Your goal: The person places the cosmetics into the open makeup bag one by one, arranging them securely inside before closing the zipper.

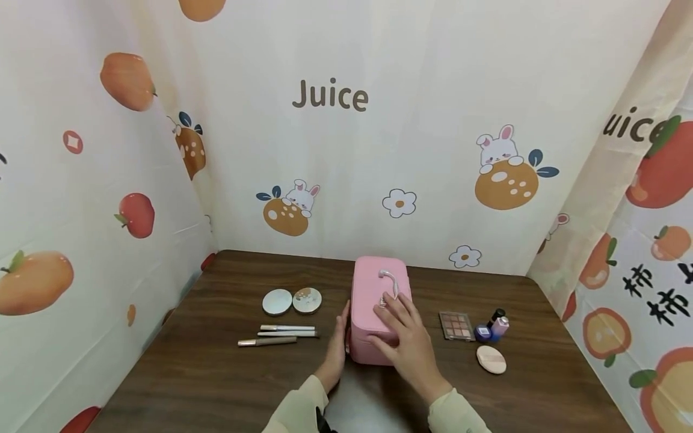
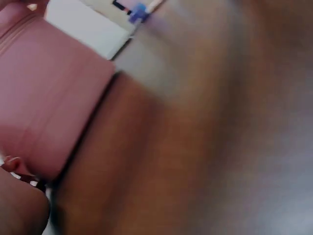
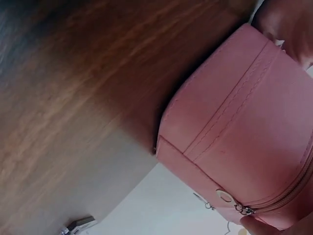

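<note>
A pink zippered case (image 1: 380,325) stands upright on the table, its lid closed and a light handle (image 1: 388,278) on top. My left hand (image 1: 334,352) lies along the case's left side, fingers extended. In the right wrist view a fingertip (image 3: 259,227) is close to a metal zipper pull (image 3: 226,197); whether it touches the pull I cannot tell. My right hand (image 1: 407,343) rests on the lid with fingers spread, thumb near the front edge. Part of the left hand (image 2: 22,208) shows beside the case in the left wrist view.
On the brown table (image 1: 216,385), left of the case, lie two round compacts (image 1: 277,302) and several slim cosmetic pens (image 1: 287,328). To the right are an eyeshadow palette (image 1: 457,326), small bottles (image 1: 499,326) and a powder puff (image 1: 491,359). A printed curtain (image 1: 346,150) encloses the table.
</note>
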{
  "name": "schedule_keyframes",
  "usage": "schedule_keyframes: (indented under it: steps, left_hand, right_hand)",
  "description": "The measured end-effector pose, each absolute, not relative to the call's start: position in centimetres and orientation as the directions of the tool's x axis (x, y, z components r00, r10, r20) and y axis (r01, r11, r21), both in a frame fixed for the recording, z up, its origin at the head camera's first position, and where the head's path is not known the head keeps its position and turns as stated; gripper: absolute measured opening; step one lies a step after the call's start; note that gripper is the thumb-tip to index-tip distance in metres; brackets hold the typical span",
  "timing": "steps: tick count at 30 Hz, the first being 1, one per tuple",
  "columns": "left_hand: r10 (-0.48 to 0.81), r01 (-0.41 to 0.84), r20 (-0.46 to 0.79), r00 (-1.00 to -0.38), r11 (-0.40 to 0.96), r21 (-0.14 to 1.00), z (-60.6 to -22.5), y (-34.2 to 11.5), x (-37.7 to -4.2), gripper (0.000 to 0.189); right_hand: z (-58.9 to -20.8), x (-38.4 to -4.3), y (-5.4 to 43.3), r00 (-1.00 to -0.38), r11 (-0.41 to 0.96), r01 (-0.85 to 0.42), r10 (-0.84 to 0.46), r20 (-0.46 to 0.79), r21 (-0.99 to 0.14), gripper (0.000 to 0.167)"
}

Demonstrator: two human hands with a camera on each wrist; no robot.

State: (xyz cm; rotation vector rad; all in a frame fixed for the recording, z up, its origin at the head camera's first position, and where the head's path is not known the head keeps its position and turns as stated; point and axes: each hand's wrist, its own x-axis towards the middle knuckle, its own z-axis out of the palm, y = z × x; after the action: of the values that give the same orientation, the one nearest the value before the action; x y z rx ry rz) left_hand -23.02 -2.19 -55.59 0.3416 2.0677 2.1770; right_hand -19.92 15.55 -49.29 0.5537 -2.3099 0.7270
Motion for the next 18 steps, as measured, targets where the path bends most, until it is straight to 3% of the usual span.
schedule_keyframes:
  steps: [5,9,13,18]
  left_hand:
    - [0.264,0.175,0.174,-0.949,-0.019,0.984,-56.1,-2.1,-21.9,0.060]
    - [0.249,0.247,0.225,-0.942,0.060,0.967,-56.3,-1.8,-21.9,0.087]
    - [0.228,0.250,0.220,-0.948,0.112,0.962,-56.5,-1.5,-22.1,0.109]
    - [0.223,0.239,0.210,-0.952,0.112,0.965,-57.0,-1.2,-22.2,0.109]
  right_hand:
    - [-49.5,-20.1,15.5,-0.688,0.765,-0.558,-0.211,0.694,-0.321,0.062]
    - [-49.6,-20.1,15.6,-0.685,0.769,-0.555,-0.207,0.698,-0.317,0.063]
    - [-49.7,-20.1,15.7,-0.691,0.766,-0.553,-0.202,0.694,-0.329,0.062]
    - [-49.8,-20.1,15.8,-0.693,0.768,-0.548,-0.195,0.694,-0.332,0.062]
